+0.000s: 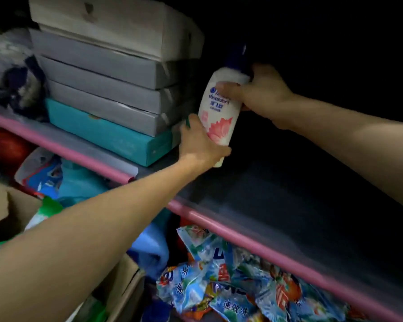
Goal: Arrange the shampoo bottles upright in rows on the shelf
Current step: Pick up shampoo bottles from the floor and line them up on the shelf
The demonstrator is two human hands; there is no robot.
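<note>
Pink-edged shelf (242, 235), dim; both hands' grip clamped on shampoo bottle (219, 117).

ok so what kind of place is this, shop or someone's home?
Probably a small shop's shelving or stockroom, though a home store cupboard is possible. Identical flat boxes are stacked on a pink-edged shelf, many detergent sachets are heaped below, and both hands hold a shampoo bottle.

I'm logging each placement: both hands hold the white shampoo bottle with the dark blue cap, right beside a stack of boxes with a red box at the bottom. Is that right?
Not quite. In the head view the bottom box of the stack is teal, not red. The rest stands: the left hand grips the shampoo bottle low down and the right hand grips it near its dark blue cap.
</note>
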